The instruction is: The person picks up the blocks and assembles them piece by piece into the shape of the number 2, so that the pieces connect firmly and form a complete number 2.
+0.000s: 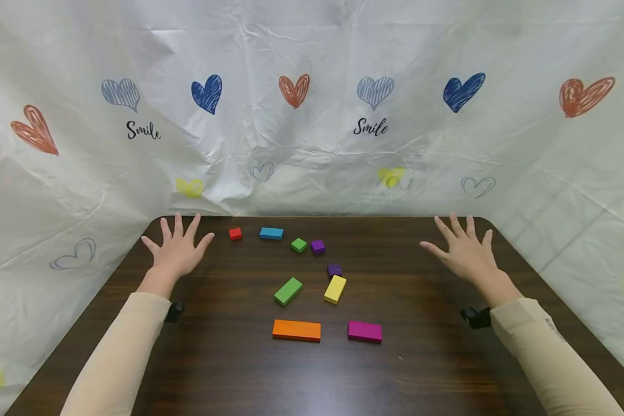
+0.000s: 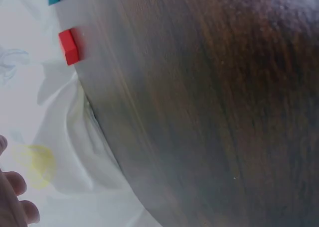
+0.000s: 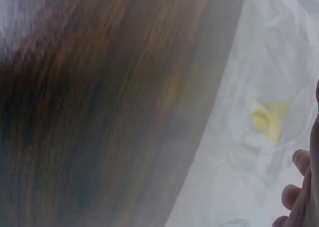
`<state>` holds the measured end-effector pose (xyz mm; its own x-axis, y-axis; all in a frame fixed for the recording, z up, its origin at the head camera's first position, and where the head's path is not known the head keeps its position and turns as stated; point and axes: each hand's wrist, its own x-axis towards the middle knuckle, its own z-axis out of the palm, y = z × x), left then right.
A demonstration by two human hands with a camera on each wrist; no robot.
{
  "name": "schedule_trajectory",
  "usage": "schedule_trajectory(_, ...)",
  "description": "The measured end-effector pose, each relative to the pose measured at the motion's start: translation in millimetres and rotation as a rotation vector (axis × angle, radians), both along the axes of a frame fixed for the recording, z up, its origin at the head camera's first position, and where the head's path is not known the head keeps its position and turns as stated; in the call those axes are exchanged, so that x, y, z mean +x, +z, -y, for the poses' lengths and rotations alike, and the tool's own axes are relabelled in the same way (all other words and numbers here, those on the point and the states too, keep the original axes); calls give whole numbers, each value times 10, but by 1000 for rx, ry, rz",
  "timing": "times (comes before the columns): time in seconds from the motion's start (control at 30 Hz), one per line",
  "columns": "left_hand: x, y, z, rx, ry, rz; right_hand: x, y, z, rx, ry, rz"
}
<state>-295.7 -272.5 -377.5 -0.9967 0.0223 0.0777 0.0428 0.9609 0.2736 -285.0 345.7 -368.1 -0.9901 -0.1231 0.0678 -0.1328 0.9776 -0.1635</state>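
Observation:
My left hand point(image 1: 175, 249) is over the far left of the table, fingers spread and straight, holding nothing. Nearest to it is a small red block point(image 1: 235, 234), with a blue block point(image 1: 271, 233) farther right. On the far right side my right hand point(image 1: 468, 251) is spread the same way and holds nothing. Between the hands lie a small green block point(image 1: 299, 245), a purple block point(image 1: 318, 247), a dark purple block point(image 1: 334, 270) right behind a yellow block point(image 1: 335, 289), and a longer green block point(image 1: 288, 292). Closer in are an orange block point(image 1: 296, 330) and a magenta block point(image 1: 365, 331).
The dark wooden table point(image 1: 229, 370) has rounded far corners. A white sheet point(image 1: 322, 52) printed with hearts and "Smile" hangs behind it and along both sides. Black wrist straps show at both cuffs, and a bright reflection lies on the table's near middle.

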Motion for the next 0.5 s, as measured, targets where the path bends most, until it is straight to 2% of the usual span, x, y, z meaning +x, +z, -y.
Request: schedule_trajectory(0.5, 89, 11, -125, 5, -80, -26, 219, 52, 244, -23, 106, -59)
